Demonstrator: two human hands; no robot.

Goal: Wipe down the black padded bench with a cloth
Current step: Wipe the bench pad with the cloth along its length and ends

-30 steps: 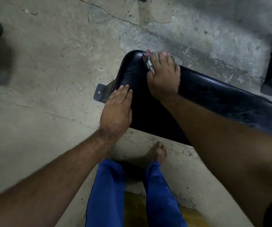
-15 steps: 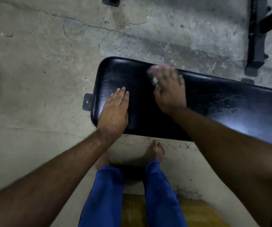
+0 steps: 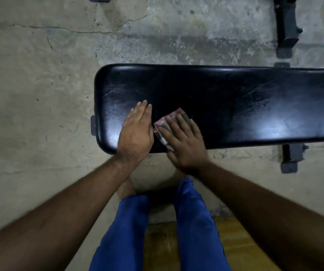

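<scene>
I saw the left hand (image 3: 135, 132) lying flat, fingers extended and together, palm down on the black padded worktop (image 3: 225, 98) near its 9 o'clock end. The right hand (image 3: 183, 142), fingers spread, pressed one folded pinkish cloth (image 3: 164, 122) onto the worktop's near edge, just beside the left. Two hands, one cloth, one worktop. Half a second before, the right hand and cloth had been toward 12 o'clock, at the far edge.

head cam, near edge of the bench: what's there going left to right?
Metal bracket → left hand flat on the black padded bench → cloth → right hand pressing the cloth → bare pad → bench foot.
</scene>
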